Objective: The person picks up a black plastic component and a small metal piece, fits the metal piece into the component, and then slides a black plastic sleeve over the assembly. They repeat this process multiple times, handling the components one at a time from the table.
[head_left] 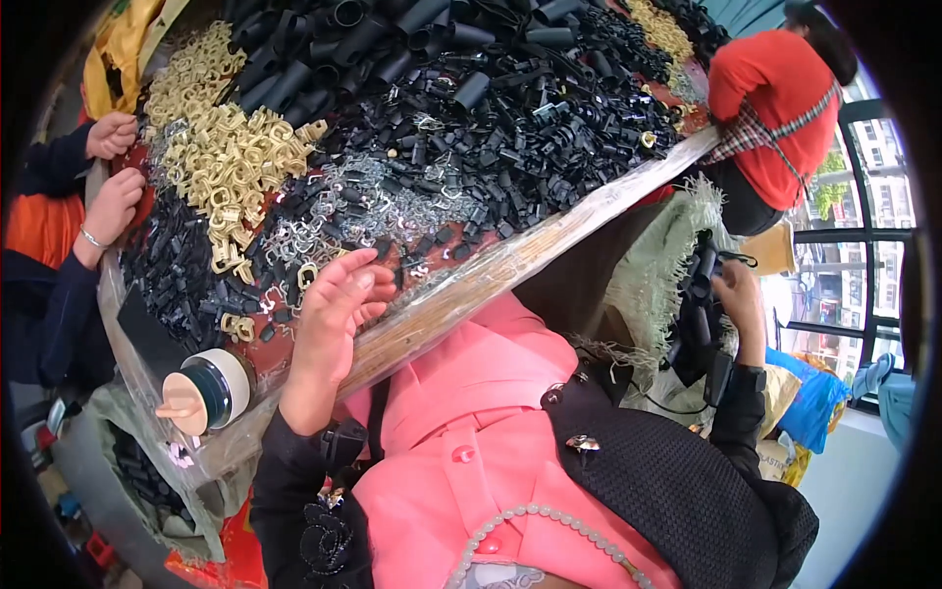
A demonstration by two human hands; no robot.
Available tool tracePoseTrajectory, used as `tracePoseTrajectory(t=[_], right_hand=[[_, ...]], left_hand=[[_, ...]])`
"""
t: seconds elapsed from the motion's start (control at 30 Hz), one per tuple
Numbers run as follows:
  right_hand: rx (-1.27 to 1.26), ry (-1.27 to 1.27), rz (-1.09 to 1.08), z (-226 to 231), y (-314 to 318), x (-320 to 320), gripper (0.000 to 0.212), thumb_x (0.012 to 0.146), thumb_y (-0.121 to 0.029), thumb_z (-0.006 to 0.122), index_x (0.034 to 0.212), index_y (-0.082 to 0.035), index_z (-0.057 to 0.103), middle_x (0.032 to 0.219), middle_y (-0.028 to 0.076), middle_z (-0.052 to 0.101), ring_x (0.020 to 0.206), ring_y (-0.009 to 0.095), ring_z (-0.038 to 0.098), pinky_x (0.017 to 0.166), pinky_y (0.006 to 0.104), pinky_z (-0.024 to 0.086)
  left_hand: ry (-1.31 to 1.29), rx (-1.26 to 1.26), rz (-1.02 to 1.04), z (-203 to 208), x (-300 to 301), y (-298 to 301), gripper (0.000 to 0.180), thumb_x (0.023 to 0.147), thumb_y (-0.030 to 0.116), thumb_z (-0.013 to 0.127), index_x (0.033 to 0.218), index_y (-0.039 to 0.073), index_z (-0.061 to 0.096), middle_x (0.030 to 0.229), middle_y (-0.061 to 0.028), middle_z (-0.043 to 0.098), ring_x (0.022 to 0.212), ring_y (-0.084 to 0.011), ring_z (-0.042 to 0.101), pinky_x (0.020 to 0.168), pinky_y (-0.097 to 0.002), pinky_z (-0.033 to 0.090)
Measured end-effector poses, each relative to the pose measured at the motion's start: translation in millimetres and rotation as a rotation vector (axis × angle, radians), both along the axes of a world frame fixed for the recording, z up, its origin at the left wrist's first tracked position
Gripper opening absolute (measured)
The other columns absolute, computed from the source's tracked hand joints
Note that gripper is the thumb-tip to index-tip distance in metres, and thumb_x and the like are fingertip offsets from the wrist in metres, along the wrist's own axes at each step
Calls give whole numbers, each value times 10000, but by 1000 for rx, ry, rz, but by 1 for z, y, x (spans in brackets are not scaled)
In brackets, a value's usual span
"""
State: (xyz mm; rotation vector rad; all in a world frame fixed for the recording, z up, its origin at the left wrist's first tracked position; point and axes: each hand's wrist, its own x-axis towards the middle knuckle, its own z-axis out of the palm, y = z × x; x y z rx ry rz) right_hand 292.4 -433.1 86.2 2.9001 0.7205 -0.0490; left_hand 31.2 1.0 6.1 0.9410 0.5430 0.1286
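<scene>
My left hand [339, 302] is raised over the near edge of the heaped table. Its fingers are loosely bent and apart, and I see nothing in them. Below it lie small silver metal fittings [392, 201] and a few gold-coloured buckles [235, 327]. Out to the right, my right hand [738, 297] hangs at the mouth of a pale woven sack [653, 260]. Its bent fingers look loose, close beside black tube-shaped pieces [695, 294] in the sack; no held thing shows. A dark cord loop shows just behind the fingertips.
The plastic-wrapped wooden table edge [549, 250] slants in front of me. Black tubes [392, 39] and gold buckles [235, 157] are heaped beyond. A round jar [211, 393] stands at the near left corner. A co-worker's hands [113, 162] are at left; a person in red [775, 98] sits at right.
</scene>
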Motion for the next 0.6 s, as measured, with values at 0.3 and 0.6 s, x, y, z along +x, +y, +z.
tracePoseTrajectory(t=[0.3,0.6], right_hand=[[488,-64,896,-33,245,-9,178,713,-61,580,878,-3,545,812,93,520,735,244,514,633,287,411],[688,172,930,-53,301,-44,135,653,-32,618,762,-23,538,773,86,505,698,257,495,599,317,403]], left_hand=[[127,732,-80,11,5,-9,355,745,130,595,1057,2,484,884,-66,571,738,-107,546,619,-219,449],[-65,-173,50,7,15,-15,321,803,126,543,1081,-13,463,925,-87,558,797,-149,566,681,-235,468]])
